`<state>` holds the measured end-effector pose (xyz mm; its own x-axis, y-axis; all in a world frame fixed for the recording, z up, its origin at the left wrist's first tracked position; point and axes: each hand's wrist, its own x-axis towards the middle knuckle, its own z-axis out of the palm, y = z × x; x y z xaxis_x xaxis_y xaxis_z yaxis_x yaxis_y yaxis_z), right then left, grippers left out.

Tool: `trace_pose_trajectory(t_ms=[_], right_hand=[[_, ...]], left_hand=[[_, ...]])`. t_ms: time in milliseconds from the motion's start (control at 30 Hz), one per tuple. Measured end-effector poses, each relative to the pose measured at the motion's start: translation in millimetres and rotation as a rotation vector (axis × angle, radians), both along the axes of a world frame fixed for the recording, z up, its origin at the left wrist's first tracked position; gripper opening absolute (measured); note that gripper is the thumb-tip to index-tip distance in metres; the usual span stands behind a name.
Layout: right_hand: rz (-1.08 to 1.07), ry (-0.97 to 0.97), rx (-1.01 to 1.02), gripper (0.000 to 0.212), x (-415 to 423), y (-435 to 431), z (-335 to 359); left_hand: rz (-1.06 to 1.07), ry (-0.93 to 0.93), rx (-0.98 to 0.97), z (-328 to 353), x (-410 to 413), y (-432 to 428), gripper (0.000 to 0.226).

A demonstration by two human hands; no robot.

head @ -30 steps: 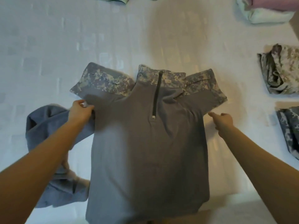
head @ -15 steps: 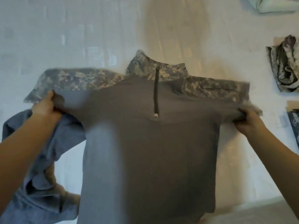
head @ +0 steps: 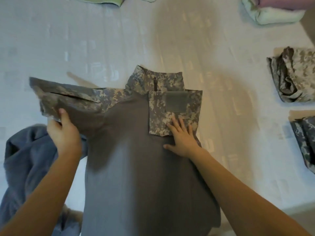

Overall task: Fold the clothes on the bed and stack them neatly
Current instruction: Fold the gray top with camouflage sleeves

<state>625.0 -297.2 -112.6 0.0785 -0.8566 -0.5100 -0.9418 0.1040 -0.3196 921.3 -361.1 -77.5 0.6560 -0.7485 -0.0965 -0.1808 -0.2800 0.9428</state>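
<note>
1. a grey shirt (head: pixel 136 167) with camouflage sleeves and collar lay face up in the middle of the frame, flat on the pale bed (head: pixel 68 40), its hem towards the bottom edge.
2. the left hand (head: pixel 64 133) gripped the cuff end of the outstretched sleeve (head: pixel 68 97) at the left of the frame, thumb on top and fingers curled under the edge.
3. the right hand (head: pixel 183 140) lay flat, fingers straight and spread, pressing on the other sleeve (head: pixel 158 121), which sat folded in across the chest with a grey patch (head: pixel 176 102) showing. it held nothing.
4. a crumpled blue-grey garment (head: pixel 29 159) lay at the lower left, partly under the left arm and touching the shirt's side.
5. two folded camouflage pieces sat at the right edge, one (head: pixel 293 75) above the other (head: pixel 305 143), apart from the shirt.
6. a folded pale green and purple stack (head: pixel 272 12) rested in the upper right corner, and a green item (head: pixel 102 0) poked in at the top left.
</note>
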Motion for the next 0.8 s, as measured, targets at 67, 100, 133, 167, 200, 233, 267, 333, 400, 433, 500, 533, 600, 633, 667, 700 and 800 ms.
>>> trace_pose_trajectory(t_ms=[67,100,133,167,200,233,267,333,400,433,500,533,600,633,667,700,800], right_hand=[[0.022,-0.004,0.017,0.082,-5.0,4.3,-13.1],[-0.028,-0.056,-0.038,0.078,-8.2,7.4,-15.8],[-0.074,-0.081,-0.096,0.074,-11.0,10.7,-16.7],[-0.102,-0.072,-0.135,0.071,-14.7,14.5,-17.7],[-0.104,-0.050,-0.148,0.069,-18.8,19.1,-18.9],[-0.101,-0.037,-0.140,0.067,-23.3,23.1,-19.9],[-0.114,-0.052,-0.125,0.065,-27.4,25.8,-20.4],[-0.203,-0.162,-0.166,0.058,-33.8,26.4,-17.7],[-0.413,-0.237,-0.337,0.048,-41.1,21.7,-14.7],[-0.573,-0.257,-0.391,0.045,-46.0,17.2,-13.8],[-0.936,-0.382,-0.348,0.046,-54.7,3.7,-8.8],[-1.087,-0.487,-0.285,0.049,-58.6,-5.4,-6.6],[-1.249,-0.658,-0.175,0.056,-68.1,-28.7,-1.6],[-1.273,-0.727,-0.131,0.060,-72.9,-40.9,0.4],[-1.276,-0.785,-0.089,0.065,-75.7,-53.1,3.0],[-1.260,-0.815,-0.057,0.068,-77.7,-62.5,4.1],[-1.145,-0.763,-0.079,0.052,-78.7,-81.6,14.6]], left_hand=[[-0.148,-0.167,0.011,4.0,-22.5,6.1,0.040],[-0.277,-0.255,-0.027,5.2,-36.0,9.9,0.040],[-0.453,-0.345,-0.095,5.4,-50.5,13.8,0.041],[-0.656,-0.463,-0.146,0.9,-64.0,16.8,0.047],[-0.867,-0.621,-0.144,-6.4,-76.3,19.2,0.056],[-1.071,-0.804,-0.064,-16.2,-84.8,20.8,0.061],[-1.275,-0.961,0.115,-26.3,-92.3,23.6,0.062],[-1.510,-1.071,0.468,-44.7,-96.6,25.4,0.070],[-1.442,-0.932,0.406,-48.4,-89.3,22.8,0.067],[-1.285,-0.835,0.265,-44.8,-83.8,20.0,0.062],[-0.935,-0.727,0.127,-36.6,-69.1,8.5,0.056],[-0.810,-0.663,0.150,-34.4,-59.9,1.1,0.059],[-0.700,-0.418,0.300,-31.8,-47.6,-19.0,0.071],[-0.682,-0.272,0.387,-30.6,-45.5,-30.9,0.077],[-0.655,-0.143,0.455,-27.9,-44.1,-45.1,0.081],[-0.620,-0.020,0.500,-28.0,-44.6,-58.0,0.083],[-0.553,0.187,0.566,-24.2,-49.6,-90.4,0.068]])
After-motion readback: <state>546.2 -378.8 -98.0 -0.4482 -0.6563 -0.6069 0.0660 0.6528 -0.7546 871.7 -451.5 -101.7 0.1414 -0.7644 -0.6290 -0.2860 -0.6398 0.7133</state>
